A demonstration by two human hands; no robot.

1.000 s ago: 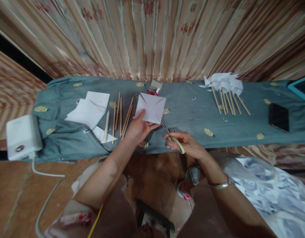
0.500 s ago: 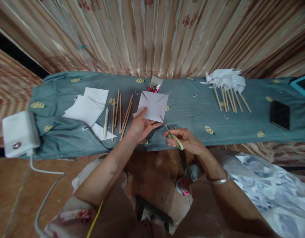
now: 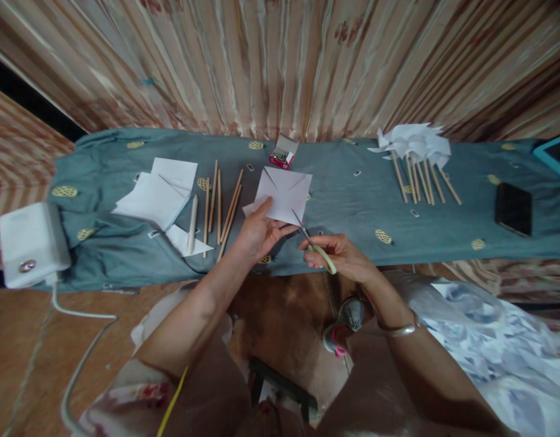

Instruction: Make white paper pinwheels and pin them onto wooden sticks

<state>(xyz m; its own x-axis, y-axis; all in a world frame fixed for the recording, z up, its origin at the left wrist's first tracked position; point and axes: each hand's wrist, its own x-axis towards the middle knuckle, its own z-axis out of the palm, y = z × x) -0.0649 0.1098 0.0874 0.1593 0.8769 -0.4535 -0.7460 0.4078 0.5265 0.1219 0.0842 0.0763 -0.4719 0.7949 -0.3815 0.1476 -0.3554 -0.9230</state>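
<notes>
My left hand (image 3: 260,233) grips a square sheet of white paper (image 3: 286,191) by its lower left side, thumb on top and fingers beneath. Slits run inward from at least two of the sheet's corners. My right hand (image 3: 332,254) is closed around the pale green handles of a pair of scissors (image 3: 323,258). Their blades lie at the paper's lower right corner, pointing toward its middle. Just behind the paper stands a small open red box (image 3: 282,156) with small shiny bits inside. Several wooden sticks (image 3: 219,206) lie left of my left hand.
More white paper sheets (image 3: 155,197) and a whitish stick (image 3: 193,224) lie at left, near a white box with a cable (image 3: 34,243). Paper pinwheels on sticks (image 3: 416,149) and a dark phone (image 3: 513,209) are at right. A plastic bag (image 3: 498,340) sits below the table's right side.
The paper has shifted very slightly to the right in my left hand's hold. The scissors stay at its lower right corner, almost unmoved. The view has shifted a little.
</notes>
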